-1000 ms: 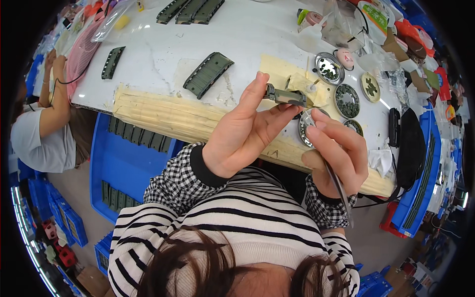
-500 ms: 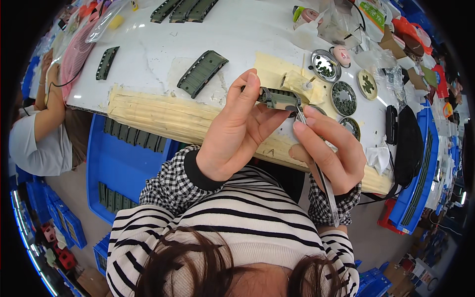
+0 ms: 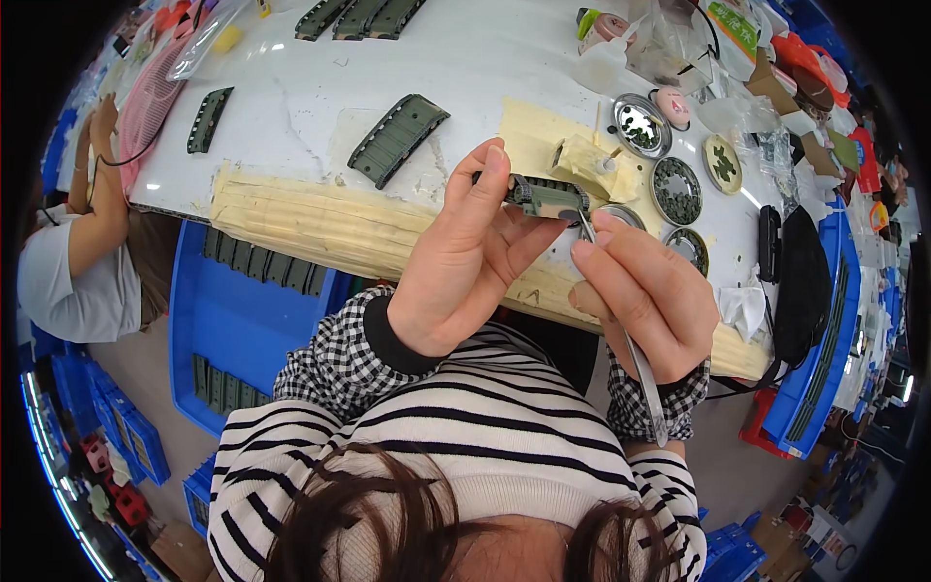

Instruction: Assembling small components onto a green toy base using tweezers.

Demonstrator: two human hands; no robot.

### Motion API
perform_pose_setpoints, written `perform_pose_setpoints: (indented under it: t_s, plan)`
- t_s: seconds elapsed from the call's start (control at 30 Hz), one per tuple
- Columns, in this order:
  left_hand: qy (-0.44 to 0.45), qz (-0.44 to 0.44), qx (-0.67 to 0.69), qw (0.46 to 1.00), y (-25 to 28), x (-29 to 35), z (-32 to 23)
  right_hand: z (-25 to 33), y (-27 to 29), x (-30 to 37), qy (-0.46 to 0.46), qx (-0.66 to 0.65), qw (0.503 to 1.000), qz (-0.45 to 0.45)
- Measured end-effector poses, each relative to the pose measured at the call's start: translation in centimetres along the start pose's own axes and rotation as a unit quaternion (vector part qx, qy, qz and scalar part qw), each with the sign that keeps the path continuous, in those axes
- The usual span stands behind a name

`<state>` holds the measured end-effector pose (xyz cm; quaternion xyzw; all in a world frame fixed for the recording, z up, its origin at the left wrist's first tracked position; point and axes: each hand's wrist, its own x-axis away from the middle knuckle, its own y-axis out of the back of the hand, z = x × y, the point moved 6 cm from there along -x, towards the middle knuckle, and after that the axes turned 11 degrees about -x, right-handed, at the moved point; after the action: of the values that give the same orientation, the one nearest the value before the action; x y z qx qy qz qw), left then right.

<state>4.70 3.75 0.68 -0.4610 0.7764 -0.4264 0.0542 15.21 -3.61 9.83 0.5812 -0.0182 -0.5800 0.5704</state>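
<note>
My left hand (image 3: pixel 451 257), raised over the table's near edge, grips a small camouflage-green model vehicle (image 3: pixel 545 200) between thumb and fingers. Dark wheels or track parts show along it. In my right hand (image 3: pixel 664 296) is a pair of metal tweezers (image 3: pixel 642 369), pinched near the tip, with the long shank running down past my palm. Their tip touches or nearly touches the right end of the model; whether it holds a tiny part is too small to tell. Just beyond my hands, a tape-covered block (image 3: pixel 582 160) stands on yellowish paper.
Round metal dishes (image 3: pixel 676 191) of small green parts stand to the right, near a cream dish (image 3: pixel 721 163). A row of green models (image 3: pixel 400 141) lies beyond my left hand. A blue tray (image 3: pixel 242 325) sits below left. Another person's arm (image 3: pixel 92 233) is at far left.
The tweezers' tip and my right fingers have shifted very slightly against the model. Both holds stay the same. The table appears slightly shifted in the view.
</note>
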Motion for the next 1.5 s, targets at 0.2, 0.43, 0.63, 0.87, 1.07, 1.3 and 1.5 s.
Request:
perform_pose_setpoints:
  t_s: [0.2, 0.43, 0.63, 0.87, 1.07, 1.3, 1.5]
  plan:
    - [0.003, 0.011, -0.011, 1.000, -0.1, 0.0, -0.1, 0.0, -0.1, 0.1, 0.014, 0.005, 1.000, 0.002]
    - [0.002, 0.010, 0.013, 1.000, -0.1, -0.2, -0.2, -0.3, 0.1, 0.1, -0.029, -0.025, 0.999, -0.023]
    - [0.095, 0.016, 0.134, 0.986, 0.1, -0.6, 0.4, -0.6, 0.4, 0.4, -0.080, -0.111, 0.985, -0.102]
    - [0.104, 0.042, 0.146, 0.983, 0.1, -0.6, 0.3, -0.7, 0.3, -0.3, -0.082, -0.056, 0.991, -0.093]
    - [0.104, 0.045, 0.144, 0.983, -0.1, -0.3, 0.3, -0.8, 0.3, -0.8, -0.077, -0.061, 0.991, -0.090]
    - [0.078, 0.029, 0.128, 0.988, 0.0, -0.4, 0.1, -0.7, 0.1, -0.8, -0.074, -0.056, 0.993, -0.077]
    - [0.070, 0.023, 0.120, 0.990, 0.0, -0.3, -0.1, -0.7, 0.0, -0.9, -0.074, -0.056, 0.993, -0.068]
